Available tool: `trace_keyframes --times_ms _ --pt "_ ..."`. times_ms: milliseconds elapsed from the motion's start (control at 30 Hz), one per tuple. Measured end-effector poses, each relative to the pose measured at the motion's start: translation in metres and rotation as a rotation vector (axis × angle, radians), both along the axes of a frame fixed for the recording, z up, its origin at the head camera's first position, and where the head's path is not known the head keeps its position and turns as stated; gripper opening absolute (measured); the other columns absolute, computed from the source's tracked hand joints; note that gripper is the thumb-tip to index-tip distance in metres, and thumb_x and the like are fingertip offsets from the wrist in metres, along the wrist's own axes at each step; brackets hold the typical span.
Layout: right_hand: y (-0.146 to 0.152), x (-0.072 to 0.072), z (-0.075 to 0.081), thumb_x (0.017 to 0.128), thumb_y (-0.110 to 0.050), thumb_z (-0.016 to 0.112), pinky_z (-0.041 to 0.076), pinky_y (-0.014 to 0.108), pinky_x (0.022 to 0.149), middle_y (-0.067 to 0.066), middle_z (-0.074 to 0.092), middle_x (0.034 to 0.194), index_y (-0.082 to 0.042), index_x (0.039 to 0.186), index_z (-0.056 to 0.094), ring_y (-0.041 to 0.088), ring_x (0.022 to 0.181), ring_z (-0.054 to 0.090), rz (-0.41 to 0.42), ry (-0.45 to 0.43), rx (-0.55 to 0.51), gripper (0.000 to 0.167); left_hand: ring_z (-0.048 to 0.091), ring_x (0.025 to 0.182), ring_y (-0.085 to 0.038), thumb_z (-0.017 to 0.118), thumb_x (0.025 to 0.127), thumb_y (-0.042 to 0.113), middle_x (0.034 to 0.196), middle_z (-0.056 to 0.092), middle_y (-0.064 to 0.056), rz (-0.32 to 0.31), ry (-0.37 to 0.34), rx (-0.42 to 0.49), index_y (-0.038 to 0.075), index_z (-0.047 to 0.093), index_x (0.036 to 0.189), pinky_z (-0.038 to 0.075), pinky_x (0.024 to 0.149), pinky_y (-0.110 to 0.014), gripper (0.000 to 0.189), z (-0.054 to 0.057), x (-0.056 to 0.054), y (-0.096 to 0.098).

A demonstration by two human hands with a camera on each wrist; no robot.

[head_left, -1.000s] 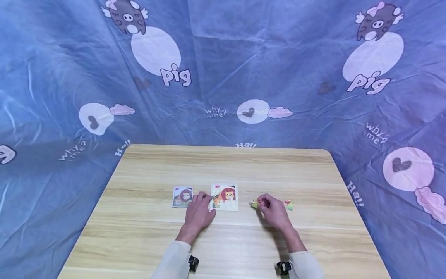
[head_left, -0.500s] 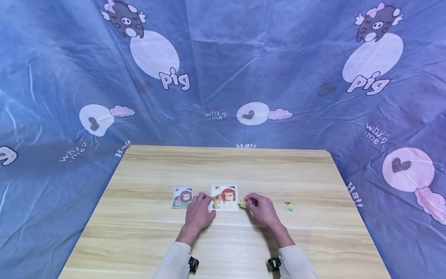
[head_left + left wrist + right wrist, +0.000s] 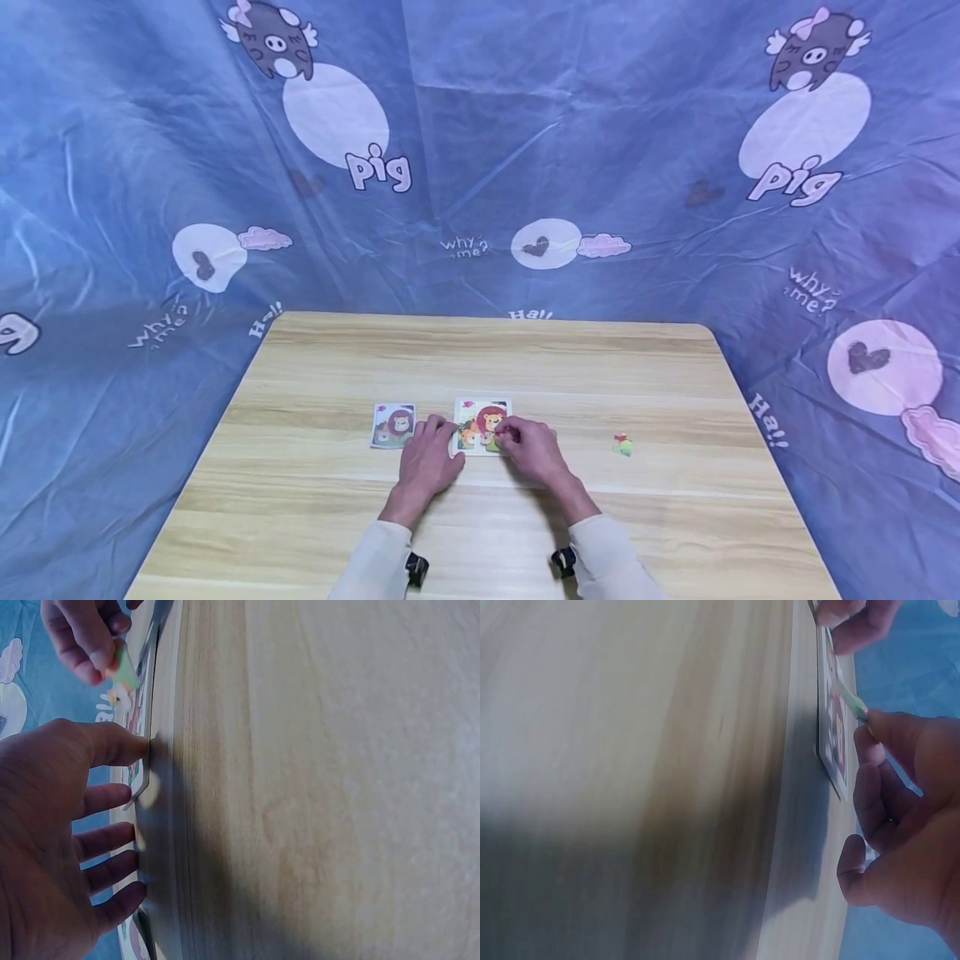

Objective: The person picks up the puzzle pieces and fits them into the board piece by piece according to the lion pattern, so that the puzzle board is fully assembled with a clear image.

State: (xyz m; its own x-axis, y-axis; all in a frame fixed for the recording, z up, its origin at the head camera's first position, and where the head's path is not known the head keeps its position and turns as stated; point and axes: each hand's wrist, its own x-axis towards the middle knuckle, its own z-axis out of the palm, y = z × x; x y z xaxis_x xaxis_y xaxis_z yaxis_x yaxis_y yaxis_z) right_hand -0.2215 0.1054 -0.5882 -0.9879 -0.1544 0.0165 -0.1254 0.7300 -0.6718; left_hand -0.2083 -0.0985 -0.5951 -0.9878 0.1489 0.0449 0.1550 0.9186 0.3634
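A white-bordered jigsaw puzzle tray (image 3: 480, 399) with a lion picture lies flat in mid-table. My left hand (image 3: 429, 457) rests at its left side, thumb (image 3: 124, 744) at the near edge and the other fingers spread and relaxed. Between thumb and forefinger, my right hand (image 3: 534, 450) pinches a small green puzzle piece (image 3: 853, 701). The piece is tilted, close over the lower part of the tray, below the lion's face. The right hand's other fingers are curled and hide the tray's lower right corner in the head view.
A card (image 3: 393, 419) with the same lion picture lies left of the tray, beside the left hand. One loose green and red puzzle piece (image 3: 622, 443) lies to the right on the wooden table (image 3: 487, 350). A blue printed cloth (image 3: 480, 167) hangs around the table.
My right hand has carried the green puzzle piece leftward from the table to over the tray. My left hand stays at the tray's left side.
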Motion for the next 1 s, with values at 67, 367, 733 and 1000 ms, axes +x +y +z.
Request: trace_keyframes --times_ms 67,367,733,1000 --pt "-0.004 -0.001 0.000 0.086 -0.019 0.068 0.040 0.039 0.077 -0.017 0.063 0.071 -0.025 0.091 0.072 0.005 0.069 0.056 0.000 0.001 0.006 0.009 0.053 0.103 -0.028 0.069 0.077 0.032 0.120 0.057 -0.008 -0.003 0.008 -0.002 0.014 0.066 0.118 0.049 0.075 -0.041 0.045 -0.001 0.000 0.000" --pt "-0.015 -0.004 -0.002 0.083 -0.023 0.072 0.039 0.039 0.076 -0.017 0.066 0.070 -0.026 0.093 0.073 0.009 0.074 0.062 -0.011 -0.016 0.011 0.009 0.053 0.103 -0.028 0.068 0.077 0.033 0.121 0.057 -0.007 -0.008 0.020 -0.007 0.015 0.066 0.118 0.049 0.074 -0.041 0.045 0.000 0.000 0.000" --pt "-0.025 -0.006 -0.006 0.083 -0.024 0.071 0.040 0.040 0.076 -0.013 0.067 0.072 -0.024 0.094 0.074 0.010 0.072 0.060 -0.042 -0.035 0.093 0.011 0.053 0.102 -0.028 0.067 0.078 0.033 0.120 0.057 -0.007 -0.011 0.030 -0.011 0.014 0.066 0.118 0.048 0.072 -0.040 0.044 -0.002 0.000 0.000" --pt "-0.029 -0.006 -0.010 0.080 -0.023 0.074 0.041 0.042 0.076 -0.008 0.072 0.079 -0.027 0.085 0.074 0.015 0.077 0.065 -0.069 0.056 0.173 0.006 0.053 0.102 -0.027 0.068 0.078 0.033 0.119 0.057 -0.008 -0.014 0.027 -0.015 0.014 0.066 0.118 0.048 0.072 -0.040 0.044 -0.001 0.000 0.000"
